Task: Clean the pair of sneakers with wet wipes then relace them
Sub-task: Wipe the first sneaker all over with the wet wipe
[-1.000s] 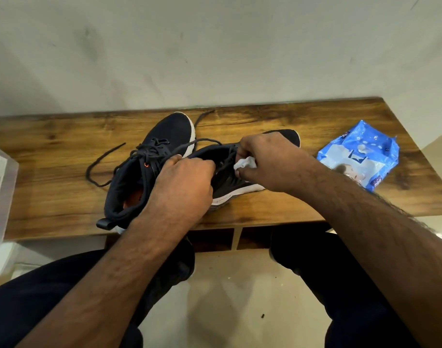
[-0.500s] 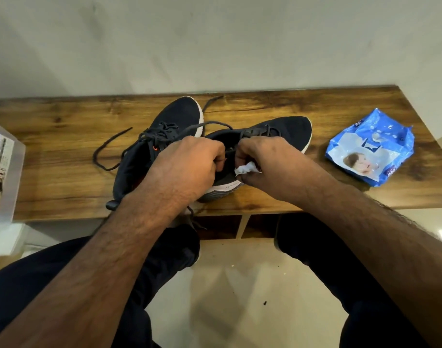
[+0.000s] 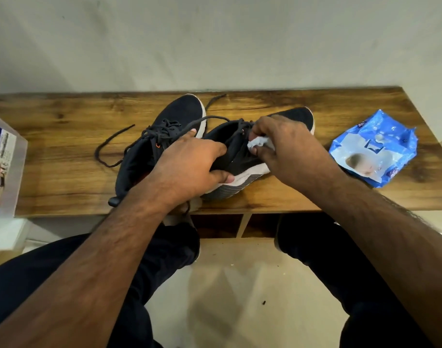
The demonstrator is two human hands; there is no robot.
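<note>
Two dark sneakers with white soles lie on a wooden bench (image 3: pixel 64 151). The left sneaker (image 3: pixel 179 114) rests flat, its dark laces (image 3: pixel 109 144) trailing loose to the left. The right sneaker (image 3: pixel 240 156) is tipped on its side, sole edge toward me. My left hand (image 3: pixel 189 169) grips the right sneaker at its collar and heel. My right hand (image 3: pixel 287 149) pinches a crumpled white wet wipe (image 3: pixel 257 143) against the sneaker's lace area.
A blue wet-wipe pack (image 3: pixel 375 149) lies on the bench at the right. A clear plastic box (image 3: pixel 4 167) with a printed label stands at the bench's left end. The wall runs behind; my knees and the pale floor are below.
My right hand with the wipe has shifted up the right sneaker toward its laces. My left hand has opened its grip a little along the collar. The camera view shifted slightly.
</note>
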